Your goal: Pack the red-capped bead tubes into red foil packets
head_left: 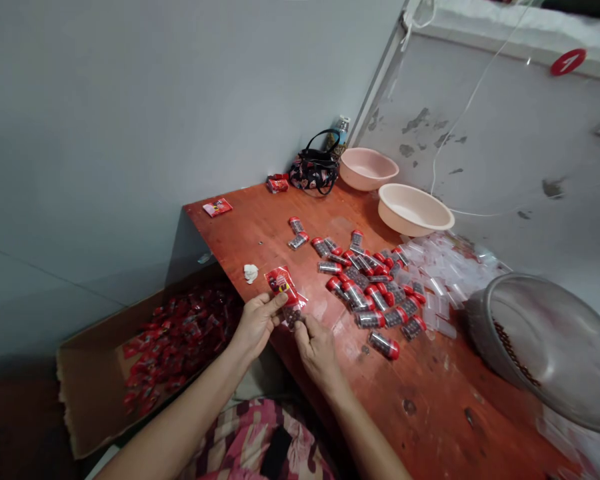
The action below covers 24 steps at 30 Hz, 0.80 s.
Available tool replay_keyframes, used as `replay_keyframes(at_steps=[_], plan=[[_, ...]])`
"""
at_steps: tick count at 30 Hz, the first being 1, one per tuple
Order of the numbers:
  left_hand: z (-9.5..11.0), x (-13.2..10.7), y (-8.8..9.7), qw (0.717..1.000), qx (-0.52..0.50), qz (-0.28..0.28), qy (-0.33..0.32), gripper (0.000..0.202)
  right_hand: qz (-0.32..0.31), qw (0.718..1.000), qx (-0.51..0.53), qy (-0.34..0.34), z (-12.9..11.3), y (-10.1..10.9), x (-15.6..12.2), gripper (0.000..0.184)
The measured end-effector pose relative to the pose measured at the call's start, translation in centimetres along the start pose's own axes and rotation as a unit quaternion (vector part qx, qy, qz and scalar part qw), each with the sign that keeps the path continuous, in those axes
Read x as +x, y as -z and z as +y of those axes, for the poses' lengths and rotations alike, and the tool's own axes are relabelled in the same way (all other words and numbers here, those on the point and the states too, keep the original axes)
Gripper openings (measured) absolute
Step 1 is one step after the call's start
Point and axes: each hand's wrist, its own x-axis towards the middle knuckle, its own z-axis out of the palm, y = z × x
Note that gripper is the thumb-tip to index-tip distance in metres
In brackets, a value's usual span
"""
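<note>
Between my hands, over the near edge of the table, is a red printed packet [281, 281] with clear edges. My left hand [258, 321] is closed on it, thumb on top. My right hand [316, 345] pinches the lower end, where a clear tube of dark brown balls [293, 316] shows. Whether that tube sits inside the packet or just against it, I cannot tell. To the right lies a loose pile of clear tubes with red caps [363, 291], filled with similar balls. A crumpled white scrap [251, 273] lies beyond my left hand.
Many red packets [180, 340] fill a cardboard box [91, 373] below the table's left edge. On the red-brown table [420, 413] are empty clear tubes [437, 273], a large metal basin [500, 333] holding brown balls, two plastic basins [415, 223] and a floral handbag [313, 175].
</note>
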Motion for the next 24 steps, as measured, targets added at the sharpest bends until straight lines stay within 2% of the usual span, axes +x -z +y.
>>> replay_keyframes(at_steps=[4, 6, 9, 11, 15, 17, 21, 24], plan=[[-0.08, 0.01, 0.12, 0.999, 0.033, -0.011, 0.006, 0.019, -0.002, 1.000, -0.012, 0.002, 0.18, 0.18, 0.06, 0.019], [0.14, 0.03, 0.19, 0.998, 0.051, -0.025, 0.002, 0.019, -0.044, 0.997, 0.057, -0.020, 0.33, 0.39, 0.23, 0.024], [0.41, 0.15, 0.22, 0.997, 0.072, -0.040, -0.009, 0.017, -0.112, 0.974, 0.187, -0.064, 0.41, 0.52, 0.53, 0.030], [0.38, 0.23, 0.15, 0.996, 0.074, -0.037, -0.021, 0.015, -0.093, 0.978, 0.177, -0.065, 0.26, 0.38, 0.69, 0.029], [-0.01, 0.21, -0.19, 0.998, 0.055, -0.013, -0.026, 0.015, -0.004, 0.999, 0.047, -0.024, -0.18, -0.06, 0.84, 0.022], [-0.09, 0.10, -0.32, 0.999, 0.047, -0.008, -0.015, 0.016, -0.005, 0.999, 0.048, -0.018, -0.17, -0.12, 0.85, 0.022], [-0.05, -0.22, -0.34, 0.999, 0.042, -0.022, 0.019, 0.017, -0.053, 0.989, 0.126, -0.049, 0.24, 0.18, 0.74, 0.030], [-0.31, -0.36, -0.40, 0.999, 0.028, -0.022, 0.031, 0.016, -0.035, 0.995, 0.086, -0.045, 0.32, 0.41, 0.63, 0.028]])
